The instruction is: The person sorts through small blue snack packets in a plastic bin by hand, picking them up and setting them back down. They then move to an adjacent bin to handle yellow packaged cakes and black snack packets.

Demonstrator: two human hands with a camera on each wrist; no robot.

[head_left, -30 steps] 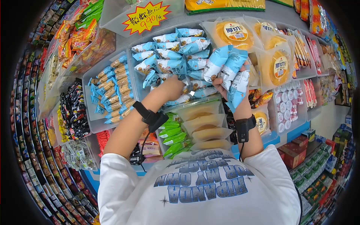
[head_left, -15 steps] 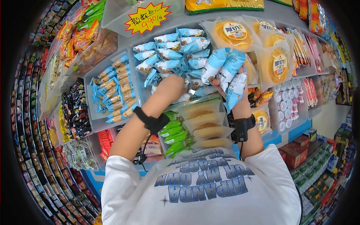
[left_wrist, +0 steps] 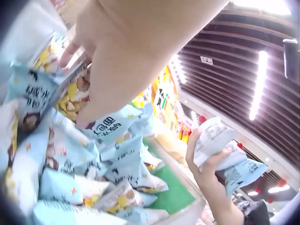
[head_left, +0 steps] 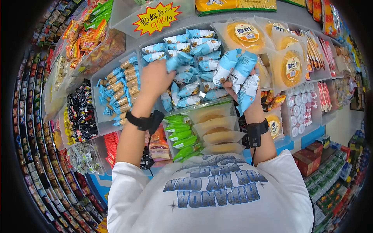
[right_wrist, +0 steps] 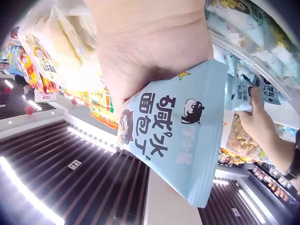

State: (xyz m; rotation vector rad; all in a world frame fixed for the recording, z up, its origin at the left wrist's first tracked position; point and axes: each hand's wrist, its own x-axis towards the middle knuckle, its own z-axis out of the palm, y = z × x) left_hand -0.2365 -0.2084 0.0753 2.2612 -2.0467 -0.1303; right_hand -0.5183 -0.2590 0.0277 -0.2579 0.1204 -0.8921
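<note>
My left hand (head_left: 156, 79) is over the left side of a clear plastic tub (head_left: 158, 108) of blue-and-white bread snack packets. It pinches one bread snack packet (left_wrist: 75, 93) between thumb and fingers; this packet is blurred in the head view. My right hand (right_wrist: 154, 44) is raised at the tub's right side, gripping several packets of the same kind (head_left: 237, 73) in a bunch. The right wrist view shows one gripped packet (right_wrist: 173, 124) close up, with a cartoon figure and black lettering. More such packets (head_left: 206, 47) lie in rows in the tub.
To the left stands a tub of brown rolls in blue-ended wrappers (head_left: 128, 83). Large round cakes (head_left: 244, 34) lie at the right, and green packets (head_left: 182, 139) and bagged cakes (head_left: 217, 126) in front. A yellow price sign (head_left: 157, 18) hangs behind.
My left hand has moved up and left from the tub's front middle, now with a packet in its fingers. My right hand stays nearly in place with its bunch.
</note>
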